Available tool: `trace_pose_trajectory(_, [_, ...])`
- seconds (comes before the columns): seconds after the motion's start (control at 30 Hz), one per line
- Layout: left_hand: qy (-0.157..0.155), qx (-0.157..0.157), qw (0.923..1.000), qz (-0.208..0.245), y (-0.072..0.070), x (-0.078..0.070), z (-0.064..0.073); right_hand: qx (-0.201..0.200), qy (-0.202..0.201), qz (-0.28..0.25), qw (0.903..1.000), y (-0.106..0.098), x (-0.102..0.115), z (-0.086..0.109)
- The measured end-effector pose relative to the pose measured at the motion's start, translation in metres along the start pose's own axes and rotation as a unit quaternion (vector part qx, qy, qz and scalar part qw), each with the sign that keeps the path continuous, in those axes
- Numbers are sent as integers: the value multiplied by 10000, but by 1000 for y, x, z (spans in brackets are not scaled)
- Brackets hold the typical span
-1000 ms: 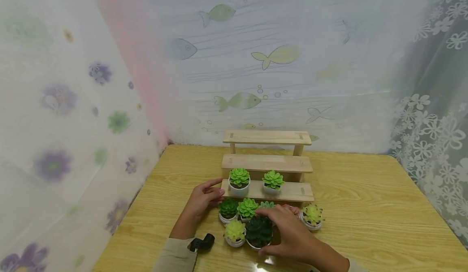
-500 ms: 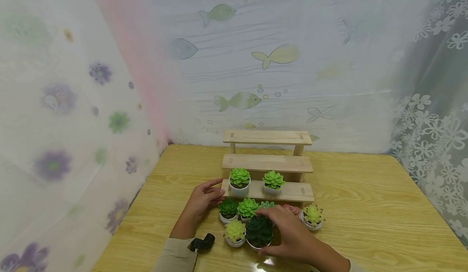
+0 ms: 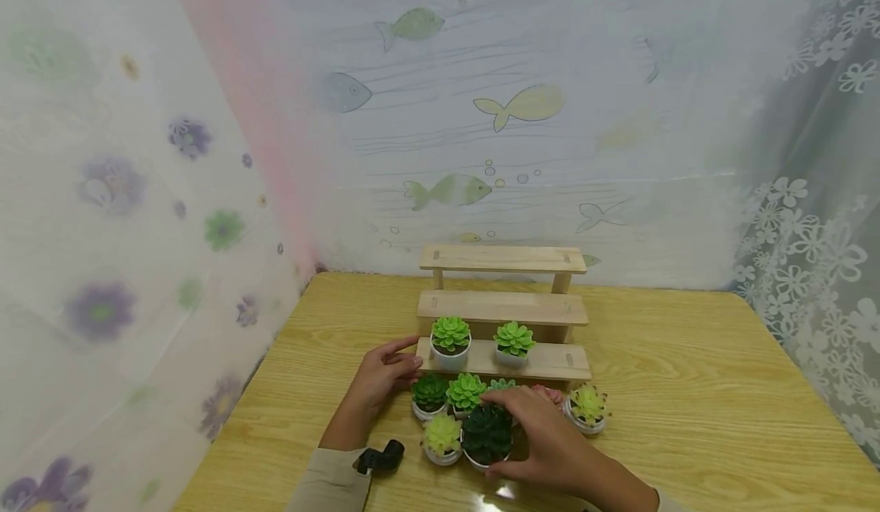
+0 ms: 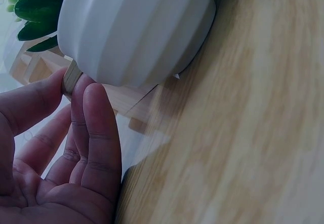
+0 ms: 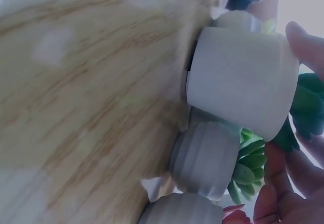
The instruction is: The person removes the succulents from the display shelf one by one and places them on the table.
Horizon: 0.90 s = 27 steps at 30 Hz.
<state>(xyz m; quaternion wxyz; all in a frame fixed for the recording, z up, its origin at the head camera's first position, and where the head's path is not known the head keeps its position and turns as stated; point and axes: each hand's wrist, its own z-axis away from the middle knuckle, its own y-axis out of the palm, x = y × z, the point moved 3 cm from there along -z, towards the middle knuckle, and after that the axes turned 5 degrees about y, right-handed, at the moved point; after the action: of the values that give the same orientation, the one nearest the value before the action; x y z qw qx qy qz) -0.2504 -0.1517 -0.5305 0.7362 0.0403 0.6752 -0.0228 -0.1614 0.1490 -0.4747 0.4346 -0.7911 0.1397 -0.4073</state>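
At the left end of a three-tier wooden plant stand [image 3: 502,307], my left hand [image 3: 380,376] pinches the edge of the lowest shelf [image 4: 72,78] between thumb and fingers. My right hand [image 3: 550,439] holds a dark green potted succulent [image 3: 486,434], thumb and fingers on opposite sides of its rim. Its smooth white pot [image 5: 240,80] stands upright close over the table in front of the other plants. Two bright green succulents in white pots, one at the left [image 3: 451,341] and one right of centre [image 3: 512,342], sit on the lowest shelf.
Before the stand, small pots crowd together: a dark green plant [image 3: 429,393], a bright green one [image 3: 466,392], a yellow-green one [image 3: 442,437] and a partly hidden pink one [image 3: 548,394]. A red-tipped yellow plant [image 3: 587,406] stands at the right. Patterned curtains [image 3: 440,115] hang behind the table.
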Motion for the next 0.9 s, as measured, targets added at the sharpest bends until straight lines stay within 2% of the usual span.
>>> trace_pose_trajectory(0.33, [20, 17, 10000, -9, -1, 0, 0, -140, -248, -16, 9996, -2, 2, -1])
trace_pose_trajectory(0.57, [46, 42, 10000, 24, 0, 0, 0, -137, -169, -22, 9998, -8, 6, -2])
trace_pose_trajectory(0.77, [-7, 5, 10000, 83, 0, 1, 0, -473, -363, 43, 9982, -19, 10, -8])
trace_pose_trajectory(0.9, [-30, -7, 10000, 75, 0, 2, -1, -611, -269, -64, 9977, -28, 10, -11])
